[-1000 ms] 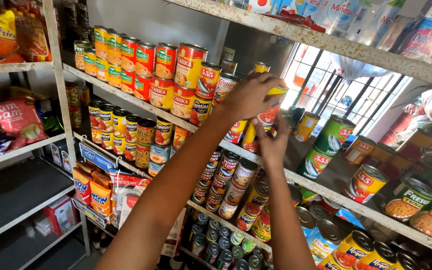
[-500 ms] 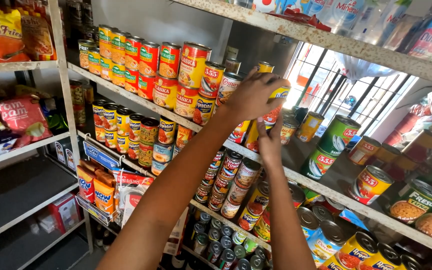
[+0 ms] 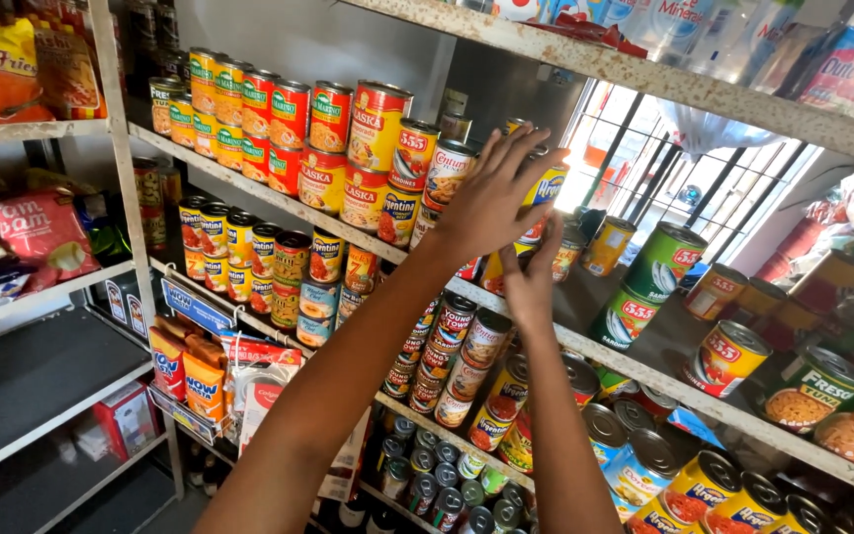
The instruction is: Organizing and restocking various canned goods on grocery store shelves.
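My left hand (image 3: 491, 198) reaches up to the middle shelf (image 3: 644, 368), its fingers spread over a yellow can (image 3: 552, 184) that stands on top of another can. The palm rests against the can's side without gripping it. Just below, my right hand (image 3: 531, 282) lies with straight fingers against the lower can of that stack, which it mostly hides. Red and yellow cans (image 3: 378, 124) stand stacked to the left of the hands.
Green cans (image 3: 664, 262) and a small yellow can (image 3: 607, 245) stand right of the hands. Rows of tins (image 3: 457, 361) fill the shelf below. Snack bags (image 3: 37, 232) lie on the left rack. A barred window (image 3: 684, 188) is behind the shelf.
My left hand's fingers, curled around the yellow can a second ago, have spread apart. Both arms stay in about the same place at the shelf.
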